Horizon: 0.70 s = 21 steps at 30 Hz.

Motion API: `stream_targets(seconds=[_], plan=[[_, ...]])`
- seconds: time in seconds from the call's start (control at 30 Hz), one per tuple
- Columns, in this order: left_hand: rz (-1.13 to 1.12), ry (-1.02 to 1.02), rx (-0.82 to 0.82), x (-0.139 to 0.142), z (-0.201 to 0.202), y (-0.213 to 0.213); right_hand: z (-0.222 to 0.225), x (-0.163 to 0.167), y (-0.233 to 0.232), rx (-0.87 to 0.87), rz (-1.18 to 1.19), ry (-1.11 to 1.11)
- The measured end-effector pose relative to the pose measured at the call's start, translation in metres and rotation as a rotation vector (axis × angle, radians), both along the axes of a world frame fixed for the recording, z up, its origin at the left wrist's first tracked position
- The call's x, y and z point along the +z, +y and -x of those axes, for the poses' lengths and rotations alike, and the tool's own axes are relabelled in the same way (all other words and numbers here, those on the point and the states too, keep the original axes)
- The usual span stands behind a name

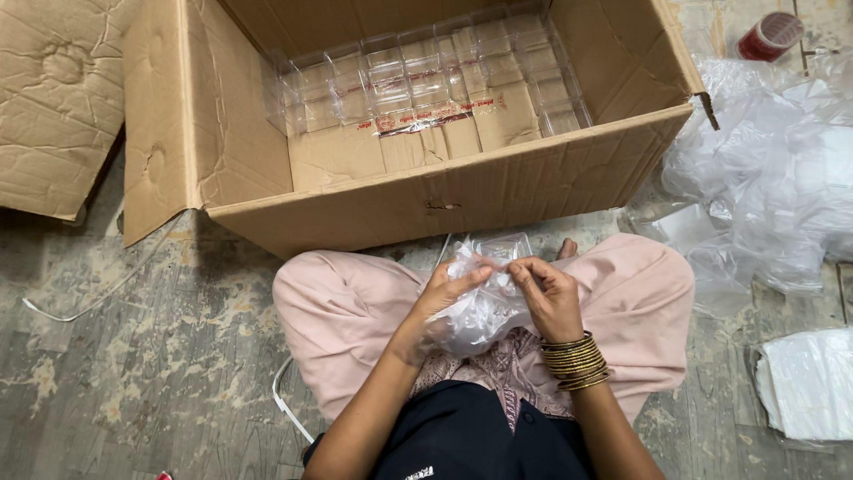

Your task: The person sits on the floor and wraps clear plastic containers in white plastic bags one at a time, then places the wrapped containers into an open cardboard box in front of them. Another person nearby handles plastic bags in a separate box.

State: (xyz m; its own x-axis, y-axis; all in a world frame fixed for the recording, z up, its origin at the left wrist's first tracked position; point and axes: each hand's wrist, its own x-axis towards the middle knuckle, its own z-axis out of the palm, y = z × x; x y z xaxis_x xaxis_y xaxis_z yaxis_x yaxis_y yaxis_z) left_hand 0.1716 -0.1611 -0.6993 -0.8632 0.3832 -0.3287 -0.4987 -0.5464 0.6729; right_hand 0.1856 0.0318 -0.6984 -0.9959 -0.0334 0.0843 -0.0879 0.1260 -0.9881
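Plastic bag: you hold the crumpled clear plastic bag (480, 311) over your lap, above your crossed legs, so both hands can work its mouth without the floor getting in the way
Clear container: a small clear plastic container (502, 246) shows at the top of the bag, just past your fingertips; whether it sits partly inside the bag I cannot tell
Left hand: your left hand (444, 289) is pinched on the bag's upper edge, thumb and fingers closed on the film to keep it taut
Right hand: your right hand (546, 293), bangles at the wrist, is closed on the same edge close beside the left, the two hands nearly touching
Cardboard box: the open cardboard box (462, 196) stands on the floor right in front of your knees, within easy reach, its near wall toward you
Packed row: clear containers (426, 84) line the far wall of the box, the near part of its bottom bare
Right of you: a heap of loose plastic film (773, 169) lies on the floor, and a stack of white sheets (809, 382) near the right edge
Far right corner: a red tape roll (771, 36)
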Motion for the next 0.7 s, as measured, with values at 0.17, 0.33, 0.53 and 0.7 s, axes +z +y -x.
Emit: stream_targets(seconds=[0.17,0.33,0.53,0.7], plan=[[-0.138,-0.061,0.017,-0.002,0.002,0.002,-0.002,-0.001,0.000,-0.079,-0.304,-0.042],[-0.150,-0.201,0.019,0.004,0.000,0.002,0.000,-0.017,0.002,-0.083,-0.089,-0.064],[0.089,0.090,-0.004,-0.020,-0.002,0.002,0.002,-0.019,0.009,-0.062,-0.028,-0.014],[0.156,0.104,0.044,-0.033,0.004,0.002,-0.001,-0.021,0.011,-0.090,-0.250,0.054]])
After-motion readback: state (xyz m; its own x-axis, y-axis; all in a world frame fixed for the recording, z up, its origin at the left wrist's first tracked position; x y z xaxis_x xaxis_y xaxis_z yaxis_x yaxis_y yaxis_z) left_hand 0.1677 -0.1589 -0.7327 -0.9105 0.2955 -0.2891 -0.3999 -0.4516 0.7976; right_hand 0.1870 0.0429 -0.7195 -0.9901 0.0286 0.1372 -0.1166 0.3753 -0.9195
